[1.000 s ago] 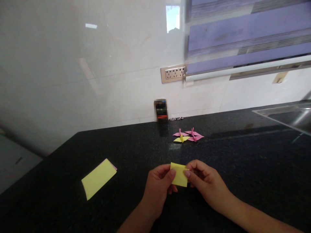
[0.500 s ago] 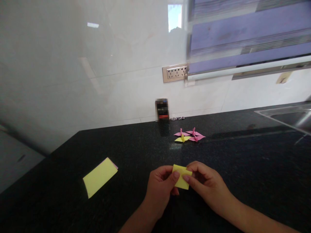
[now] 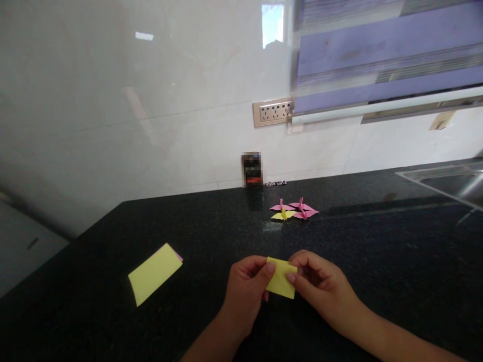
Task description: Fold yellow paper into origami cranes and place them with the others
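A small folded piece of yellow paper [image 3: 280, 284] is held between my two hands above the dark countertop. My left hand [image 3: 247, 281] pinches its left edge, thumb on top and fingers behind. On the right edge, my right hand [image 3: 320, 276] grips it the same way, thumb near the middle of that side. Beyond the hands stand folded paper cranes, one a yellow crane [image 3: 284, 215] and the others pink cranes [image 3: 305, 213]. To the left lies a stack of yellow paper [image 3: 155, 274] with a pink edge showing beneath.
Against the tiled wall stands a small dark, pixelated object [image 3: 251, 170], with a patterned strip [image 3: 275, 183] beside it. A sink [image 3: 449, 178] is set into the countertop [image 3: 211, 231] at the right. Above are a wall socket [image 3: 272, 112] and a purple blind [image 3: 377, 60].
My left thumb has shifted left toward the paper's edge, baring more of its face. The yellow paper appears slightly wider. Cranes and paper stack have stayed in place.
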`<state>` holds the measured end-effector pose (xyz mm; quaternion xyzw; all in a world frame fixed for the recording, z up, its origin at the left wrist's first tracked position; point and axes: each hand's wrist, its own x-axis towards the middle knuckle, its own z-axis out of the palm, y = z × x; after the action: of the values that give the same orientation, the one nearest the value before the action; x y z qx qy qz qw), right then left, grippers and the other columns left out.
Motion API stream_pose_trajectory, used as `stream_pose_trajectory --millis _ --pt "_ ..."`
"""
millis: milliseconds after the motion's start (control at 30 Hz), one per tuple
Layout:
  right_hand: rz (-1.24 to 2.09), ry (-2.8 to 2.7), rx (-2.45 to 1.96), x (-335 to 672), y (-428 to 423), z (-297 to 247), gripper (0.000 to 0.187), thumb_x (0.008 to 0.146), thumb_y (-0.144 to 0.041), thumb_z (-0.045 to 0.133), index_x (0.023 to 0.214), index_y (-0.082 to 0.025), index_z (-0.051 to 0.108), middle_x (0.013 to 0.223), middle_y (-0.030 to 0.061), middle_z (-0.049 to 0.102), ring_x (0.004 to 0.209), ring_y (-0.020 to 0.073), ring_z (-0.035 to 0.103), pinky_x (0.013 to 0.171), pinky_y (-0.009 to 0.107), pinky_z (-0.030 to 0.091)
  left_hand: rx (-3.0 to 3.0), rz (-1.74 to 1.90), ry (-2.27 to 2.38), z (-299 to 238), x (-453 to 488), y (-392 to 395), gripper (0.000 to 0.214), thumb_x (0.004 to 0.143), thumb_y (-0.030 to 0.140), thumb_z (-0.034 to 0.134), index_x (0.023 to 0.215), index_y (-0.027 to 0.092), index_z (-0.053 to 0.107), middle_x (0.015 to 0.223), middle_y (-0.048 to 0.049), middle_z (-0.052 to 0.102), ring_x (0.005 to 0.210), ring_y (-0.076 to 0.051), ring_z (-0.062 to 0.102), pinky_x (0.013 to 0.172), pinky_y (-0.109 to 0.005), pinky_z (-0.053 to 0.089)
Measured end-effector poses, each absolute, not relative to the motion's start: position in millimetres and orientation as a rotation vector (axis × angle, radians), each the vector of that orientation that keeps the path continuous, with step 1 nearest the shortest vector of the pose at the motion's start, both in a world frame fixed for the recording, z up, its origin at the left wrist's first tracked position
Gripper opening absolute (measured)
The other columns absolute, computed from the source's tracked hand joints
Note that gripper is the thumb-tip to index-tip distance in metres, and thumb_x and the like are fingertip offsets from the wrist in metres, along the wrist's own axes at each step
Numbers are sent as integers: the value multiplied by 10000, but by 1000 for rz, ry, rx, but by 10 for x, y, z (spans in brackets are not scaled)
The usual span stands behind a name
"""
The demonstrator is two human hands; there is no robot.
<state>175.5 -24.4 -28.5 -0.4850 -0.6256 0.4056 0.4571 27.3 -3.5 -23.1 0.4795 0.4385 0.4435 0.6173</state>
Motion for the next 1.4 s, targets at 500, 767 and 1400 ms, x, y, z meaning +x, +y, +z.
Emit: stream_pose_trajectory --millis 500,767,1400 --pt "1183 -1332 -1182 1715 -242 -324 159 755 -319 513 706 -168 509 570 -26 481 500 93 438 459 202 357 1196 987 1017 -255 255 -42 285 718 331 545 862 105 641 536 -2 518 424 -54 364 395 -178 270" --pt "1071 -1406 -1216 1722 -250 -333 159 766 -310 493 683 -175 501 633 2 538 528 107 476 478 214 384 1169 989 1016 -250 269 -41 279 690 335 574 833 109 653 540 -5 534 415 -58 375 390 -177 274" --pt "1013 -1474 -1216 1729 -273 -345 188 791 -295 462 640 -183 457 681 25 560 603 129 510 539 241 410 1050 1024 1031 -212 269 -59 175 661 294 608 663 124 645 552 0 560 480 -76 450 449 -186 332"
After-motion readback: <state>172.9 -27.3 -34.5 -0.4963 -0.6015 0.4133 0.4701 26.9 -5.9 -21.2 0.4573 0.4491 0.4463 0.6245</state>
